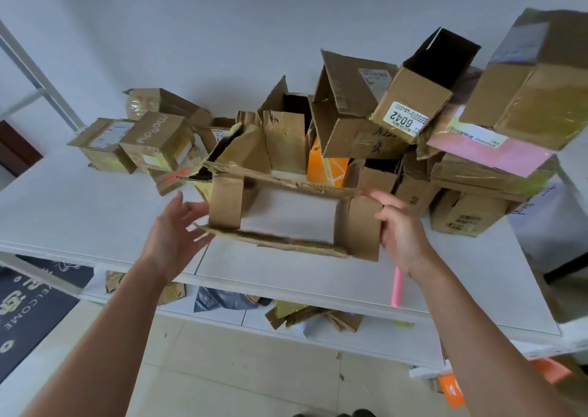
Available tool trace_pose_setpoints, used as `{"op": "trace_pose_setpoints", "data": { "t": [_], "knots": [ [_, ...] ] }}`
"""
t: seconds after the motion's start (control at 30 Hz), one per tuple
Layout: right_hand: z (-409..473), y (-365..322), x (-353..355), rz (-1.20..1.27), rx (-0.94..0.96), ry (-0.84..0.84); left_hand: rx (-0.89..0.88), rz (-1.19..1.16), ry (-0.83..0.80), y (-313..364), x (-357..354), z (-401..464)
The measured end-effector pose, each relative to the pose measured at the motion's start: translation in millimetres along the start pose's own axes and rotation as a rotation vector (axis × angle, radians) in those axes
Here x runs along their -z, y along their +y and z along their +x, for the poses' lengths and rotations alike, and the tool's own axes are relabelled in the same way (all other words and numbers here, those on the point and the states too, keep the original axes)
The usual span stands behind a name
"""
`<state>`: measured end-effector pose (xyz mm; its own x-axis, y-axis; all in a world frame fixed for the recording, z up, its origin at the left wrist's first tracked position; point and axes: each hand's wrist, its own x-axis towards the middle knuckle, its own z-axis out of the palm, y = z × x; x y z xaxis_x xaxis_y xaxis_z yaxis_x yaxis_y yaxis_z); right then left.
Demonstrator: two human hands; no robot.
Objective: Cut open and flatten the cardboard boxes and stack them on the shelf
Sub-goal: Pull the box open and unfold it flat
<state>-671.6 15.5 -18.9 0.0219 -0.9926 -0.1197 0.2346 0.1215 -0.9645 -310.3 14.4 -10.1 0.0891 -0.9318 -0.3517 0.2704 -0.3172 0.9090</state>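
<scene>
Right hand (401,225) grips the torn, tape-shiny cardboard box (286,213), opened to a hollow frame; left hand (178,225) spread flat against its flap.

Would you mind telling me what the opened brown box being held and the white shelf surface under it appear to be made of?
The opened brown box looks like corrugated cardboard: matte, torn ragged edges, creased flaps, glossy tape strips. The right hand grips one flap. The white shelf surface seems to be smooth painted or laminated board, possibly metal; a panel seam shows, but the look leaves it open.
</scene>
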Motion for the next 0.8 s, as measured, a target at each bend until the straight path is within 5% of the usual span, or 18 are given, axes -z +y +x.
{"op": "trace_pose_setpoints", "data": {
  "t": [0.13, 0.27, 0.37, 0.57, 0.63, 0.8],
  "knots": [
    [-3.0, 13.0, 8.3, -0.265, 0.094, -0.065, -0.052, 0.192, -0.042, -9.2, -7.4, 0.4],
    [-10.1, 42.3, 10.3, -0.094, -0.052, 0.004, -0.030, 0.345, -0.087, -35.1, -14.9, -4.9],
    [-12.7, 48.2, 10.5, -0.186, -0.051, 0.014, -0.086, 0.459, -0.097, -45.4, -22.1, -6.6],
    [-21.6, 52.7, 11.5, -0.979, 0.067, -0.274, -0.211, 0.656, 0.013, -66.3, -23.0, -5.7],
    [-19.3, 61.1, 11.7, -1.184, 0.173, -0.194, -0.224, 0.659, 0.014, -75.6, -21.5, -5.8],
    [-5.5, 57.9, 8.0, -0.892, 0.260, -0.032, -0.154, 0.500, 0.041, -96.6, -22.2, -4.1]
  ]
}}
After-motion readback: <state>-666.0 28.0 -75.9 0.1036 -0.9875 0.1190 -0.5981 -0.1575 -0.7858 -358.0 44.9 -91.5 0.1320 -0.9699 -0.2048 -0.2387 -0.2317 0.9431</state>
